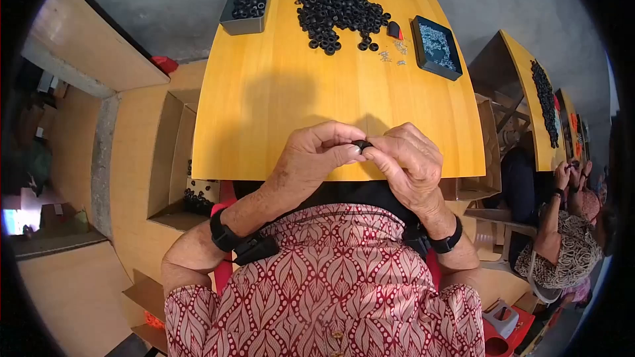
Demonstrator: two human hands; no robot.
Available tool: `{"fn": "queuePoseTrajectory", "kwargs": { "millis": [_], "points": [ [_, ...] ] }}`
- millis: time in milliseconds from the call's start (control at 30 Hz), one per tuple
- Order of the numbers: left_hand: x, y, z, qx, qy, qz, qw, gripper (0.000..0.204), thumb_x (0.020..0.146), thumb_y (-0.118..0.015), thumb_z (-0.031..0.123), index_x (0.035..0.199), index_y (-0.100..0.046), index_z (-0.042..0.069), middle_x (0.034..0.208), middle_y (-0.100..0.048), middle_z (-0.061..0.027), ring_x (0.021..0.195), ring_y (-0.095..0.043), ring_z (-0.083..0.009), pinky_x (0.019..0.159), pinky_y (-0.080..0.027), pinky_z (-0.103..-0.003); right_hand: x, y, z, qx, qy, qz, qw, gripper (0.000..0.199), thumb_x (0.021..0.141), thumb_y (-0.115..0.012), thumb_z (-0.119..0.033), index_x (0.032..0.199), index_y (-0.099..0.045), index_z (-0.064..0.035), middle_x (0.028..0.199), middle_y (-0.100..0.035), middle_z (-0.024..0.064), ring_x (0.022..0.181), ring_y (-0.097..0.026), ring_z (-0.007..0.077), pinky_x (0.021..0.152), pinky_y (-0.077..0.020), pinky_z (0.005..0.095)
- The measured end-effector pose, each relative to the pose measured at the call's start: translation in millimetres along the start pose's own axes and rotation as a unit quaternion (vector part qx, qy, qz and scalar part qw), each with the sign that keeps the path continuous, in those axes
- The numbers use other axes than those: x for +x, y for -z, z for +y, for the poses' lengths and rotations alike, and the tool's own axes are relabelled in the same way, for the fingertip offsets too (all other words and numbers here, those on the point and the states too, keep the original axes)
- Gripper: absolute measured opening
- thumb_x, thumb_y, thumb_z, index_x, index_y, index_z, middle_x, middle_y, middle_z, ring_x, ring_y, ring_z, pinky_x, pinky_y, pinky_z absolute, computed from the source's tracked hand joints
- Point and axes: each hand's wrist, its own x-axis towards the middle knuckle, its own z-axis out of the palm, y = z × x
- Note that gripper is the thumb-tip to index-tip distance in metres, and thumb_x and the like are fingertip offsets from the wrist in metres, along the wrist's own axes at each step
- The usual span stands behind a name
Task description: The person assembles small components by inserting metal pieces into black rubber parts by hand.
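Observation:
Just above the near edge of the yellow table [291,102], my two hands meet around a small black round part [362,145]. Thumb and fingers of my left hand [324,149] pinch it from the left. From the other side my right hand [410,162] grips it between thumb and curled fingers. Much of the part is hidden by the fingertips. A large pile of black ring-shaped parts [334,10] is spread over the far side of the table. Small silvery pieces [385,56] lie loose to the right of that pile.
A grey bin [243,26] of black parts stands far left; a dark tray [450,73] of small silvery pieces lies at the right. A black-and-red object [395,30] sits near the pile. Cardboard boxes [162,178] flank the table. Another person [562,244] works at right.

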Motion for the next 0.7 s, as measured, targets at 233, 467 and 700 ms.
{"fn": "queuePoseTrajectory", "kwargs": {
  "millis": [233,467,700],
  "points": [
    [2.3,3.9,-1.1,0.008,-0.013,0.010,1.000,0.021,0.092,-0.064,0.007,0.111,-0.064,-0.002,0.098,-0.067,-0.0036,0.091,-0.060,-0.0079,0.082,-0.050,-0.023,-6.7,-15.5,9.2,-0.003,0.024,0.049,0.999,0.020,0.073,-0.078,-0.004,0.091,-0.069,0.0009,0.073,-0.063,0.0090,0.066,-0.060,0.0236,0.062,-0.0490,0.0333],
    [2.2,1.8,5.3,-0.050,0.007,0.017,0.999,0.021,0.092,-0.064,0.008,0.111,-0.064,-0.003,0.099,-0.068,-0.0054,0.090,-0.062,-0.0095,0.082,-0.051,-0.023,-1.8,-11.1,7.8,-0.028,0.046,0.030,0.998,0.023,0.073,-0.075,0.002,0.095,-0.068,0.0032,0.074,-0.063,0.0100,0.068,-0.061,0.0250,0.063,-0.0489,0.0341],
    [3.9,3.5,-2.0,-0.011,-0.001,0.024,1.000,0.021,0.093,-0.062,0.007,0.111,-0.063,-0.004,0.100,-0.067,-0.0062,0.091,-0.062,-0.0100,0.082,-0.052,-0.024,-8.0,-22.1,14.7,-0.021,0.038,0.052,0.998,0.023,0.073,-0.075,0.002,0.095,-0.068,0.0035,0.073,-0.063,0.0109,0.068,-0.060,0.0247,0.063,-0.0485,0.0347]
  ]
}}
